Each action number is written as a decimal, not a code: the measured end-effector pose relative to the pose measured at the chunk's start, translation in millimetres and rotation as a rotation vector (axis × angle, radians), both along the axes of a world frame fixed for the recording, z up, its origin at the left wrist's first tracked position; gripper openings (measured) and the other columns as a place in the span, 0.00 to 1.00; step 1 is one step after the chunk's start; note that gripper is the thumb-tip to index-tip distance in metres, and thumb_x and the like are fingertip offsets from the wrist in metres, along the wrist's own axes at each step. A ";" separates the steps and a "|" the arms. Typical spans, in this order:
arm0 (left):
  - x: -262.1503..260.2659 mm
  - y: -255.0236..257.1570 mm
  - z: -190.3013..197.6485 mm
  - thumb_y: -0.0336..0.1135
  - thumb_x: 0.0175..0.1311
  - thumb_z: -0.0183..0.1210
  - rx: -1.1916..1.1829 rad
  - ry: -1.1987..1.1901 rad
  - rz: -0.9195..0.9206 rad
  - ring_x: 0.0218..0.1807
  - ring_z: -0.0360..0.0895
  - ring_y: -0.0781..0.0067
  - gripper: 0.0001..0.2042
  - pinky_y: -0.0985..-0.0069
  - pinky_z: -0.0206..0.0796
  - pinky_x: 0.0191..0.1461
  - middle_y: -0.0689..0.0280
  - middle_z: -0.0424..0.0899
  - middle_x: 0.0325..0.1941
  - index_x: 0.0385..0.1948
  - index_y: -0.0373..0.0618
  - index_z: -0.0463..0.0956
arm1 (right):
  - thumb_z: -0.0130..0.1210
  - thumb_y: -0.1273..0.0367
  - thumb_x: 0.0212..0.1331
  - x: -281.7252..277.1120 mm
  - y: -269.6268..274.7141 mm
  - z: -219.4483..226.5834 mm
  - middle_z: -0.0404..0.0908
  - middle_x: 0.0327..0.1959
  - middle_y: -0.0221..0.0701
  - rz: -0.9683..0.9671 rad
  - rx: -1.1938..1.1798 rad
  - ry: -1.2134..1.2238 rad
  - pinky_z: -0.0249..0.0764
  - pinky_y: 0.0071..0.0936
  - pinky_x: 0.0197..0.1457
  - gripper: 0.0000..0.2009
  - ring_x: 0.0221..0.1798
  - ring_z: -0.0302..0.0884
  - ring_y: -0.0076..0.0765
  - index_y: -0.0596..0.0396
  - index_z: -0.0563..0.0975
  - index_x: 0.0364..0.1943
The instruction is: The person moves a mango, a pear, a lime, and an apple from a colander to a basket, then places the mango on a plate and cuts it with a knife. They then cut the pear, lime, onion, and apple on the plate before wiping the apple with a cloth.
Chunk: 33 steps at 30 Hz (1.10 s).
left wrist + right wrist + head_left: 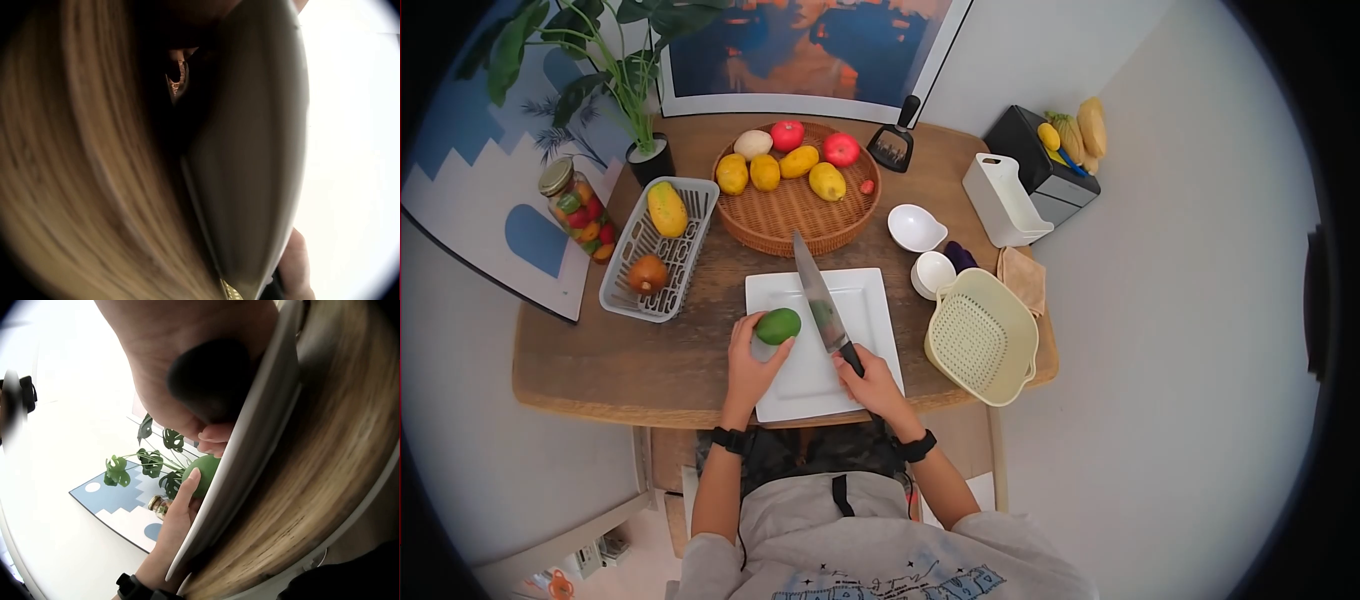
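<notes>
A green oval fruit (779, 326) is at the left part of a white square plate (800, 395). My left hand (752, 365) grips it, thumb on the near side and fingers round the left. My right hand (875, 385) holds a kitchen knife (822, 300) by its black handle, the blade slanting away over the plate, tip toward the basket. In the right wrist view the dark handle end (209, 381) shows within the right hand, with the green fruit (201, 475) beyond the plate's rim. The plate's edge (250, 156) fills much of the left wrist view, hiding the fruit.
Behind the plate stands a round wicker basket (750, 215) with several fruits. At left are a grey crate (622, 285), a jar (580, 210) and a potted plant (650, 160). A cream colander (965, 340), white bowls (916, 228) and a white bin (1005, 200) stand at right.
</notes>
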<state>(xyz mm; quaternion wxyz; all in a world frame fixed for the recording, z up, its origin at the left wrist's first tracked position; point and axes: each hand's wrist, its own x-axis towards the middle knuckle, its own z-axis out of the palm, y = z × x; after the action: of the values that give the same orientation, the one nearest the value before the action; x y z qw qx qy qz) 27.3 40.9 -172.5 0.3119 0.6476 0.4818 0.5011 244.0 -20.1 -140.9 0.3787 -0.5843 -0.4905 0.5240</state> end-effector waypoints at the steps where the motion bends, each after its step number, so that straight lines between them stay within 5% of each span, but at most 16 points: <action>1: 0.2 0.3 -0.4 0.31 0.56 0.71 0.004 0.002 0.000 0.55 0.77 0.59 0.24 0.66 0.67 0.61 0.56 0.78 0.52 0.54 0.36 0.74 | 0.55 0.64 0.71 0.4 -0.4 0.5 0.76 0.22 0.26 -0.002 0.001 -0.001 0.70 0.22 0.24 0.11 0.21 0.70 0.18 0.59 0.77 0.44; 33: 1.5 0.2 3.2 0.30 0.54 0.71 0.053 0.063 -0.023 0.56 0.75 0.54 0.25 0.63 0.66 0.62 0.55 0.78 0.51 0.54 0.37 0.73 | 0.54 0.63 0.72 5.7 3.3 4.5 0.71 0.19 0.21 0.140 0.021 -0.078 0.64 0.21 0.23 0.11 0.18 0.67 0.17 0.57 0.77 0.44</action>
<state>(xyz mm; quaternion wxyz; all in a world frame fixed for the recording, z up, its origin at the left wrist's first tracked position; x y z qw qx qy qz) 28.9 41.0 -169.2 0.2851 0.6764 0.4706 0.4896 249.8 -16.8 -136.5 0.3276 -0.5647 -0.5500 0.5209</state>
